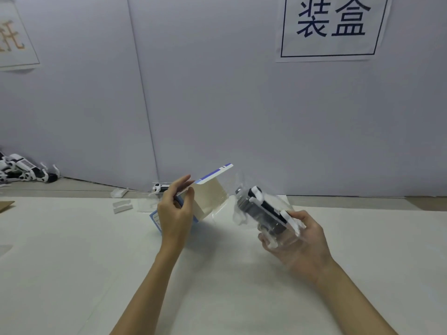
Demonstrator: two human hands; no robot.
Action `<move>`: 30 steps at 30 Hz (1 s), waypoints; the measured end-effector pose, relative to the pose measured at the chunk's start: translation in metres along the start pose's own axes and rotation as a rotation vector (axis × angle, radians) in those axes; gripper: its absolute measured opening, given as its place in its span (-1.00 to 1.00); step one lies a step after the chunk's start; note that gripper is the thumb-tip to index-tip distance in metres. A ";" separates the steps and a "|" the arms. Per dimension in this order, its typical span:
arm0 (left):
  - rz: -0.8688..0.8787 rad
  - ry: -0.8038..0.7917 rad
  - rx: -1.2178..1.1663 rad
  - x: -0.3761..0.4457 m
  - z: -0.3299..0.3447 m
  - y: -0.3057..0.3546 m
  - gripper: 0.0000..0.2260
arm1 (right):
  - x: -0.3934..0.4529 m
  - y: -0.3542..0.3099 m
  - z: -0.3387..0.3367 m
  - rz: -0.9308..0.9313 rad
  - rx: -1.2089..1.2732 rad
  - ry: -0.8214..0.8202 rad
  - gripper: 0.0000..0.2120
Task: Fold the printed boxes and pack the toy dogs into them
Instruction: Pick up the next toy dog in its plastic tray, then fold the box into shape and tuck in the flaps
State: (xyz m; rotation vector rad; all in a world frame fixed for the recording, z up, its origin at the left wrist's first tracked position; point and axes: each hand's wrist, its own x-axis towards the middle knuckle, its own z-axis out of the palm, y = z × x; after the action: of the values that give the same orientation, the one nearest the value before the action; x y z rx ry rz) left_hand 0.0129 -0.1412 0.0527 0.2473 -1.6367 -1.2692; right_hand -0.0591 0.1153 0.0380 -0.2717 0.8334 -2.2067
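Observation:
My left hand (175,211) grips a blue-and-white printed box (208,197) above the table, with its open mouth turned to the right and its lid flap raised. My right hand (300,240) holds a black-and-white toy dog (266,211) wrapped in a clear plastic shell. The dog sits just right of the box mouth, a small gap apart from it. A pile of more toy dogs (21,171) lies at the far left by the wall.
White plastic trays (122,205) and another toy dog (160,188) lie behind my left hand near the wall. A brown cardboard corner (6,205) shows at the left edge. White paper covers the table (72,262). A sign (331,27) hangs on the wall.

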 end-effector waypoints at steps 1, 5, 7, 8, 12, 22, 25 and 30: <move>-0.002 -0.010 -0.012 -0.001 0.000 0.001 -0.77 | 0.000 0.003 0.003 0.015 -0.016 -0.019 -0.49; 0.001 -0.071 -0.045 -0.004 0.004 0.011 -0.75 | 0.000 0.011 0.008 0.073 -0.073 -0.101 -0.40; 0.014 -0.104 -0.063 -0.006 0.004 0.013 -0.75 | 0.000 0.012 0.009 0.061 -0.118 -0.083 -0.40; 0.023 -0.122 -0.062 -0.007 0.004 0.013 -0.75 | 0.000 0.012 0.009 0.046 -0.129 -0.059 -0.38; 0.032 -0.173 -0.070 -0.009 0.003 0.011 -0.71 | 0.000 0.010 0.011 -0.027 -0.074 0.003 -0.43; 0.126 -0.274 -0.051 -0.016 0.007 0.008 -0.60 | 0.004 0.013 0.007 -0.090 -0.014 0.061 -0.66; 0.166 -0.270 -0.007 -0.018 0.008 0.006 -0.60 | 0.008 0.014 0.007 -0.134 -0.072 0.062 -0.74; 0.269 -0.248 0.093 -0.028 0.018 0.003 -0.68 | 0.012 0.014 0.000 -0.225 -0.288 0.297 -0.66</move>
State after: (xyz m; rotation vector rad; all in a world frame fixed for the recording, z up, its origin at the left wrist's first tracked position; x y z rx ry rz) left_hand 0.0135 -0.1104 0.0401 -0.0769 -1.8713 -1.0514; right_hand -0.0589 0.0993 0.0284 -0.1846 1.3455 -2.3669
